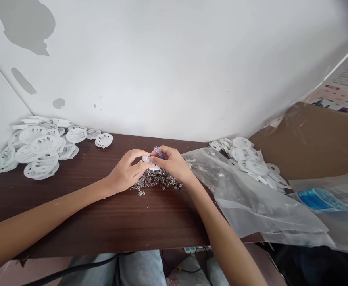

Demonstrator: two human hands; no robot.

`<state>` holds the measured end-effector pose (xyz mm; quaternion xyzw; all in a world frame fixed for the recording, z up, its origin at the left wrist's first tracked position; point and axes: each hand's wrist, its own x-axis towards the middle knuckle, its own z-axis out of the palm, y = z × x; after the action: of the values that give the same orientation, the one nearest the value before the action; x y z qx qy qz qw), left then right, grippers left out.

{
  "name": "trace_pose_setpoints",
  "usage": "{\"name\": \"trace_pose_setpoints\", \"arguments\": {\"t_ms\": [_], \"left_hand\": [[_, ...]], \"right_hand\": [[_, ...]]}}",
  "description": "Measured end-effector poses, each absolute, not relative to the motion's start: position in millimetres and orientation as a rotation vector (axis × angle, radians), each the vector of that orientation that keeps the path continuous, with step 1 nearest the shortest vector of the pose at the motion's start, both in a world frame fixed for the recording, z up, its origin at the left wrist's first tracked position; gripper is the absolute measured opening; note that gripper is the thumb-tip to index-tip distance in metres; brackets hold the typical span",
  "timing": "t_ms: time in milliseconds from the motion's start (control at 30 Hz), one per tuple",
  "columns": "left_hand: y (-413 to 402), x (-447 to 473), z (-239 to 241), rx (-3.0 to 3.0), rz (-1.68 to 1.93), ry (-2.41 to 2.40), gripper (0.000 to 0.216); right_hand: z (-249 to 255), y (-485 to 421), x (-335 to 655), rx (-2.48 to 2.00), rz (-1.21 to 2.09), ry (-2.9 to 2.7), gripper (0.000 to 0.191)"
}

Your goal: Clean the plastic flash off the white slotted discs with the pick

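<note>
Over a pile of small metal clips [157, 180], both hands come together. My left hand [126, 171] is closed, thumb and fingers pinching a white plastic piece [155, 168], most of which the fingers hide. From the other side, my right hand [175, 163] meets it with bent, closed fingers. A slim tool with a translucent purple handle [158, 151] sticks up between the right thumb and forefinger; its working end cannot be seen. Whether the right fingertips also grip a clip is too small to tell.
White slotted round plastic covers [44, 151] lie heaped on the dark wooden table [108, 226] at the left. More white parts [251, 161] are piled at the right, beside a clear plastic bag [251, 206]. A white wall [168, 71] stands behind, with cardboard [319, 143] at the right.
</note>
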<state>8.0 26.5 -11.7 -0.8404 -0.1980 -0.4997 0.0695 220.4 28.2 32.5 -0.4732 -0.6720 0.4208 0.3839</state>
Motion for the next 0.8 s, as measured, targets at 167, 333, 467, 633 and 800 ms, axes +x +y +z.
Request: {"name": "trace_pose_setpoints", "arguments": {"t_ms": [167, 333, 467, 633, 800], "left_hand": [[24.8, 9.2, -9.5, -2.553, -1.492, -0.573, 0.035], [24.0, 10.2, -8.9, -2.545, -1.474, -0.567, 0.032], [24.1, 10.1, -8.6, -2.548, -1.490, -0.577, 0.032], [24.4, 9.3, -8.6, -2.560, -1.511, -0.613, 0.033], [24.9, 9.3, -11.0, -2.572, -1.512, -0.616, 0.034]], "right_hand": [[32.2, 27.3, 219.1, -1.215, 1.079, -1.685, 0.021], [30.0, 27.6, 218.7, -1.178, 1.177, -1.620, 0.025], [28.4, 27.4, 216.7, -1.141, 1.226, -1.589, 0.028], [34.1, 24.5, 215.5, -1.148, 1.368, -1.429, 0.034], [36.2, 24.8, 217.1, -1.165, 1.354, -1.406, 0.036]]}}
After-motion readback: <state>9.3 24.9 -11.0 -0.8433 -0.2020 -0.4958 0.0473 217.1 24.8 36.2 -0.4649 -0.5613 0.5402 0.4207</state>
